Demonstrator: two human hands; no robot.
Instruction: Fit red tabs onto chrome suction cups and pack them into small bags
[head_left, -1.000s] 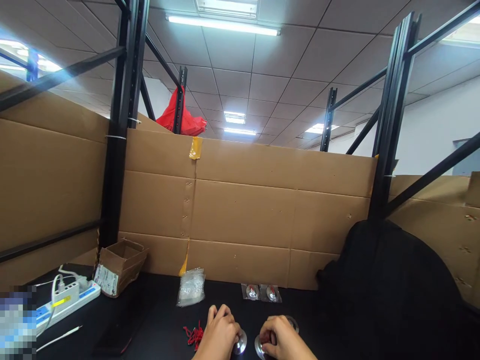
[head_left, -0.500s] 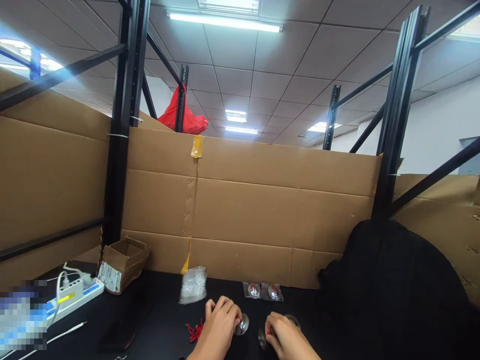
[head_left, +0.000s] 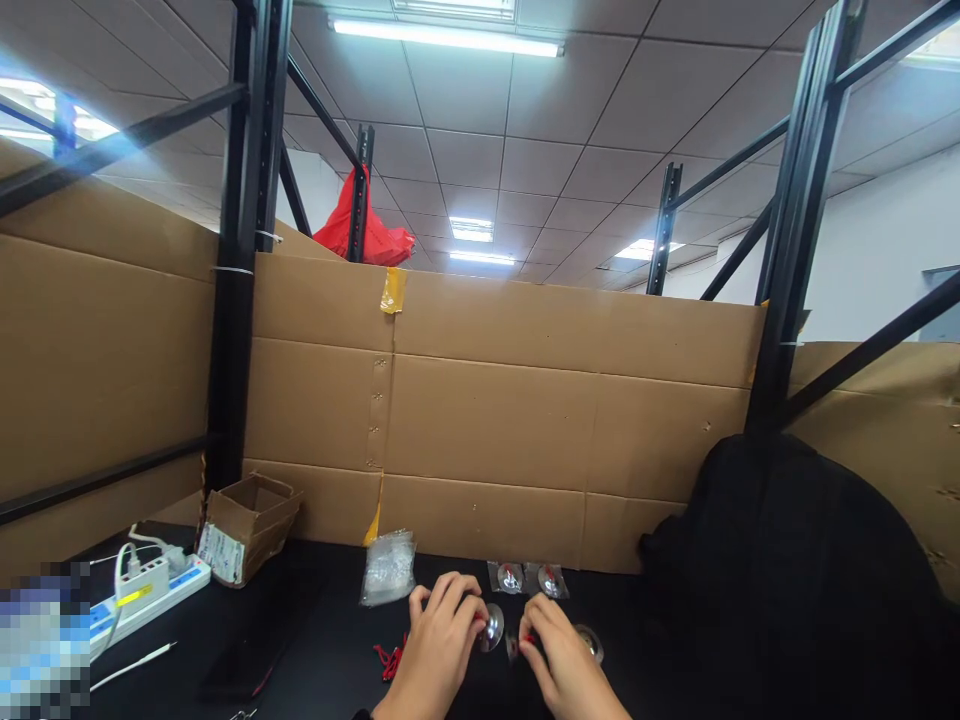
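Low in the head view, my left hand (head_left: pixel 437 645) is closed around a small shiny round metal piece (head_left: pixel 493 628) over the black tabletop (head_left: pixel 322 660). My right hand (head_left: pixel 556 655) is pinched on a second small metal piece with a red bit (head_left: pixel 516 643), right beside the first. Another shiny round piece (head_left: pixel 589 640) lies just right of my right hand. A tangle of red strings (head_left: pixel 388 660) sits left of my left hand. Two small clear bags with metal pieces (head_left: pixel 529 578) lie just beyond my hands.
A clear plastic bag (head_left: pixel 388 568) and an open cardboard box (head_left: pixel 247 525) stand near the cardboard wall (head_left: pixel 487 420). A white power strip (head_left: pixel 146 590) lies at the left. A large black bag (head_left: pixel 795 570) fills the right side. Black rack posts (head_left: pixel 240 250) rise around.
Both hands have moved forward and closer together, bringing the two shiny pieces nearly into contact. The view has tilted slightly.
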